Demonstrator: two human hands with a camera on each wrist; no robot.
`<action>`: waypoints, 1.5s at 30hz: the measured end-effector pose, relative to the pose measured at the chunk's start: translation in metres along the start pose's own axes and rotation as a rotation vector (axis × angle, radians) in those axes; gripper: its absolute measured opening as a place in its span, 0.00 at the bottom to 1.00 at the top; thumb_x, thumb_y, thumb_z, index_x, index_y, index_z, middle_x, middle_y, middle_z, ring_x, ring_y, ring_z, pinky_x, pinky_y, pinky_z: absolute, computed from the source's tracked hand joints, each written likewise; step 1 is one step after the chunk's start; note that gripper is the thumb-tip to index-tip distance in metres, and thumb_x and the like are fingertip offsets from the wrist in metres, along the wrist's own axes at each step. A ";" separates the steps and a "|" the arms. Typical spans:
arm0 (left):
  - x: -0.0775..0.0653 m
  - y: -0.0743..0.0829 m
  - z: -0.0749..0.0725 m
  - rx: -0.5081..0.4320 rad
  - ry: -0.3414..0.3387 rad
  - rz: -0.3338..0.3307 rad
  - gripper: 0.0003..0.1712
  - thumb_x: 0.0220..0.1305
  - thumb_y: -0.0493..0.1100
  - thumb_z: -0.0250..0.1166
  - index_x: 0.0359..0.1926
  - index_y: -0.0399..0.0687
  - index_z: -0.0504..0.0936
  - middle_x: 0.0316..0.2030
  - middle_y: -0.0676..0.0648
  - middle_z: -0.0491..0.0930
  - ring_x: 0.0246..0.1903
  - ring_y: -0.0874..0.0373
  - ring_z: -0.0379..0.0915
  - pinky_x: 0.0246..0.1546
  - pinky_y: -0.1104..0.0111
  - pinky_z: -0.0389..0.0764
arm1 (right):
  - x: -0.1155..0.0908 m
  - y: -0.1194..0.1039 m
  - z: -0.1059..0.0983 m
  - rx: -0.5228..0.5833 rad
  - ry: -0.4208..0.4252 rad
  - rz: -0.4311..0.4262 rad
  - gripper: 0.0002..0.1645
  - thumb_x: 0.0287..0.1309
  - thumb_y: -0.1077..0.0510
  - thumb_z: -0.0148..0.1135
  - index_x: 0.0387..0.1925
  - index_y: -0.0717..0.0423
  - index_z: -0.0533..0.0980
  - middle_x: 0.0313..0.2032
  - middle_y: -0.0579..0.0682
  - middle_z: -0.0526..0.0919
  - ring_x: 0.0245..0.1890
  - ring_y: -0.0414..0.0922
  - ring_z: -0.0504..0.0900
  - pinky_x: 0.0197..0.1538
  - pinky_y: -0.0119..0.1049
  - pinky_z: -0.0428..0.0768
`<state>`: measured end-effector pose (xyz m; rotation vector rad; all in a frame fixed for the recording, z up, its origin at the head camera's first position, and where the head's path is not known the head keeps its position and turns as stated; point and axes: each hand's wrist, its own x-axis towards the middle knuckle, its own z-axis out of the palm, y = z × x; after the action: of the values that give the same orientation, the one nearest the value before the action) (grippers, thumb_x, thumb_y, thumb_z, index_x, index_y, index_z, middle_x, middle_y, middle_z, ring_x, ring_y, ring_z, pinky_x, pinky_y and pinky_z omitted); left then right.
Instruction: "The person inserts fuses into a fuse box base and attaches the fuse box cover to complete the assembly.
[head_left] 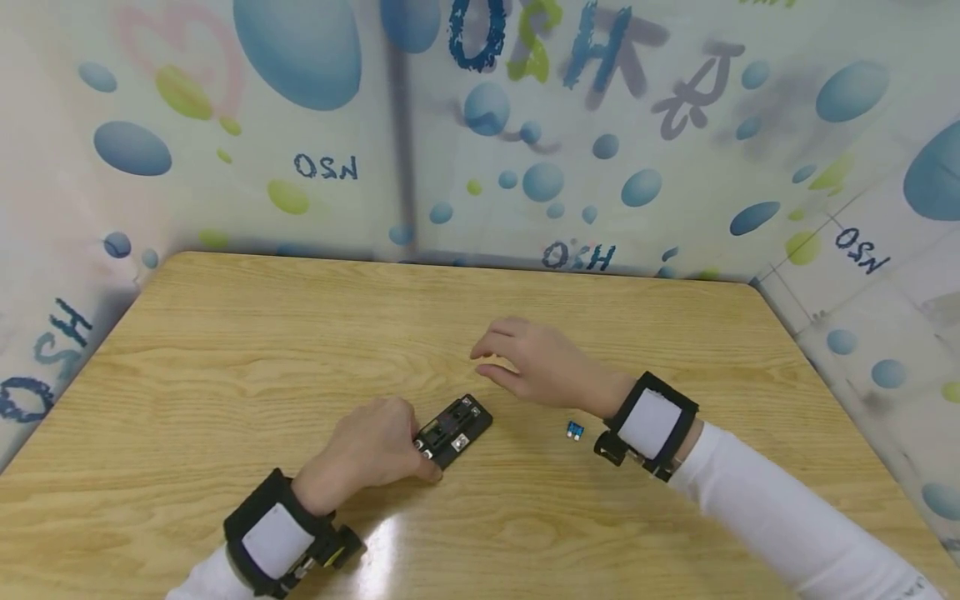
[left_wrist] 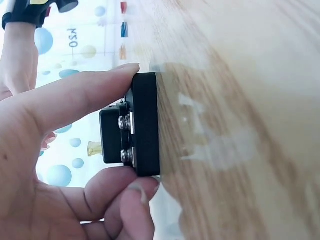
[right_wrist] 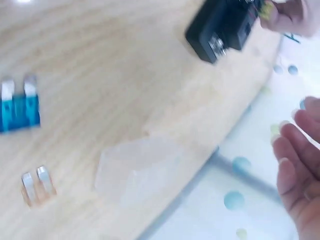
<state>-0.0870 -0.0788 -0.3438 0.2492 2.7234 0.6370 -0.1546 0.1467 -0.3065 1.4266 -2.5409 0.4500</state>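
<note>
My left hand [head_left: 382, 442] grips a black fuse block [head_left: 463, 432] by its edges, thumb on one side and fingers on the other. In the left wrist view the fuse block [left_wrist: 146, 125] sits flat on the wood, with screw terminals on its near end and a yellow blade fuse [left_wrist: 95, 148] standing out of its top. My right hand [head_left: 540, 362] hovers beyond the block, fingers loosely bent, holding nothing. Below the right wrist lies a blue blade fuse [head_left: 575, 430]. The right wrist view also shows an orange-tan blade fuse [right_wrist: 38, 187] near the blue one.
A red fuse [left_wrist: 123, 7] lies past the blue one in the left wrist view. The wooden table [head_left: 285, 333] runs back to a wall [head_left: 480, 208] printed with blue and green spots and letters. Black straps with small cameras wrap both wrists.
</note>
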 end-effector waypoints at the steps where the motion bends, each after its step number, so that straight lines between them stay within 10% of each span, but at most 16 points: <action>1: 0.000 0.000 0.000 -0.001 0.001 0.000 0.28 0.32 0.57 0.81 0.09 0.53 0.68 0.11 0.55 0.67 0.15 0.61 0.59 0.16 0.70 0.57 | 0.000 0.002 -0.002 0.000 -0.012 0.011 0.09 0.62 0.57 0.66 0.42 0.54 0.82 0.39 0.48 0.84 0.38 0.42 0.83 0.42 0.33 0.81; 36: -0.002 0.000 0.001 -0.013 0.010 0.012 0.28 0.32 0.56 0.81 0.09 0.52 0.68 0.10 0.56 0.66 0.15 0.62 0.57 0.16 0.71 0.56 | -0.041 0.064 -0.046 0.020 -0.243 0.356 0.11 0.63 0.54 0.65 0.43 0.55 0.82 0.33 0.46 0.85 0.33 0.39 0.81 0.39 0.37 0.80; 45: -0.001 0.000 0.001 -0.004 0.006 0.006 0.30 0.32 0.57 0.81 0.09 0.53 0.66 0.10 0.57 0.63 0.14 0.62 0.55 0.16 0.71 0.55 | -0.047 0.070 -0.050 0.040 -0.424 0.411 0.17 0.58 0.51 0.69 0.45 0.55 0.81 0.37 0.51 0.87 0.33 0.41 0.84 0.41 0.40 0.82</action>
<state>-0.0855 -0.0788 -0.3441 0.2551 2.7283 0.6459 -0.1894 0.2365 -0.2863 1.0973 -3.2027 0.2781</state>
